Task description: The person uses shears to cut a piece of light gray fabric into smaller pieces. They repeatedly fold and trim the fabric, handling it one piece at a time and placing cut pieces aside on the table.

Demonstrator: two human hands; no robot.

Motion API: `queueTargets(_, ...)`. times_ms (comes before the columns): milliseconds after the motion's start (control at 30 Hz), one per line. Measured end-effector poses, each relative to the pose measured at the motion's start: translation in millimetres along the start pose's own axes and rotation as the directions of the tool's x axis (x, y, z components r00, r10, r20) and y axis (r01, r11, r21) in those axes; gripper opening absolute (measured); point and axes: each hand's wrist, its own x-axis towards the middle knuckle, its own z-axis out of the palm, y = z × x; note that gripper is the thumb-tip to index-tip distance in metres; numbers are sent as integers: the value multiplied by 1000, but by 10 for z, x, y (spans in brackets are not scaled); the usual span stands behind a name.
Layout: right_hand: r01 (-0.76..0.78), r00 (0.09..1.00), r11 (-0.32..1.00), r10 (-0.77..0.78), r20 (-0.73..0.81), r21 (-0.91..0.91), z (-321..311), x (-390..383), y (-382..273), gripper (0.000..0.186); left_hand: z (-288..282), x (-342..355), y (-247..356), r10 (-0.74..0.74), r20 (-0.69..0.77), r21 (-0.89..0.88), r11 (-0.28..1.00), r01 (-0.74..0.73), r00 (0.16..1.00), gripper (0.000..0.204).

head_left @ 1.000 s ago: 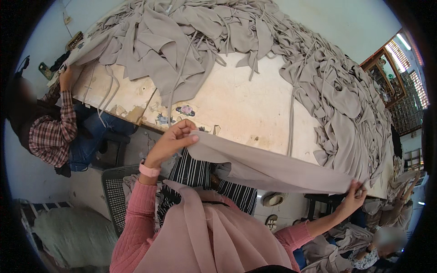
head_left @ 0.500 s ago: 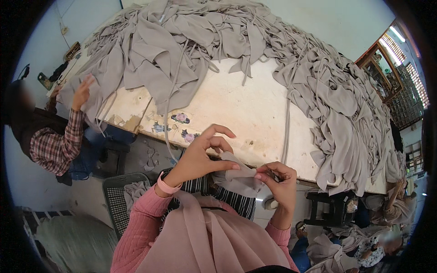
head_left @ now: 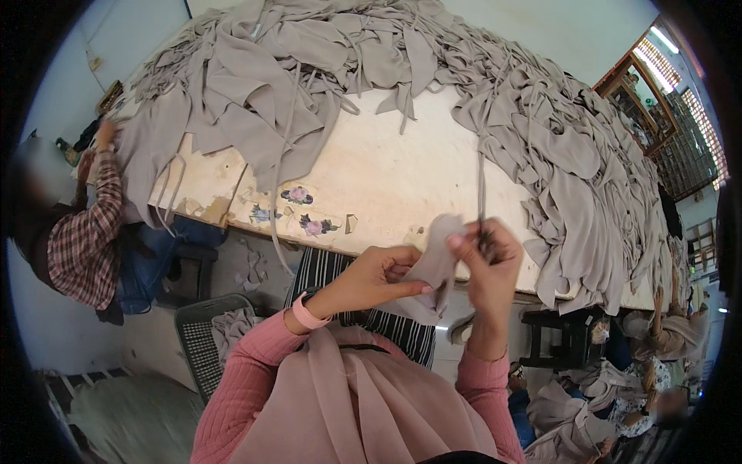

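My left hand, a pink band on its wrist, is closed on a grey-beige strip of fabric held above my lap at the table's near edge. My right hand pinches the upper end of the same strip, its thumb over the cloth; a small dark shape among its blurred fingers is too unclear to name. The worn pale wooden table, with flower stickers, bears a large heap of matching fabric, some thin straps dangling over the edge.
A co-worker in plaid sits at the left, handling cloth. Below are a green plastic basket with fabric and a large greenish sack. Other people work at the right near a dark stool and more heaped cloth.
My hands, earlier far apart with the strip stretched between them, have come together, gathering it. The right hand has risen with one end. The co-worker's hand at left has shifted.
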Motion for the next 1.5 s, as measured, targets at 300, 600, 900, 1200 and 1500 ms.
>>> queueTargets(300,370,844,897,-433,-317,-241,-281,527,-779,18,-72,130,-590,42,-7,88,995,-41,999,22)
queueTargets(600,664,624,710,-698,-352,-233,-578,650,-1245,11,-116,68,-619,288,-149,501,847,-179,946,21)
queueTargets(900,368,260,400,-911,-320,-839,-1525,498,-1596,15,-210,-32,-526,346,-246,744,666,-53,906,15)
queueTargets(1200,-202,311,238,-904,-293,-950,-1872,205,-1596,22,-513,-366,-370,-152,-114,91,982,163,982,15)
queueTargets(1500,-175,788,961,267,555,-214,-220,-28,-236,36,-146,-370,270,-95,154,-108,988,112,983,22)
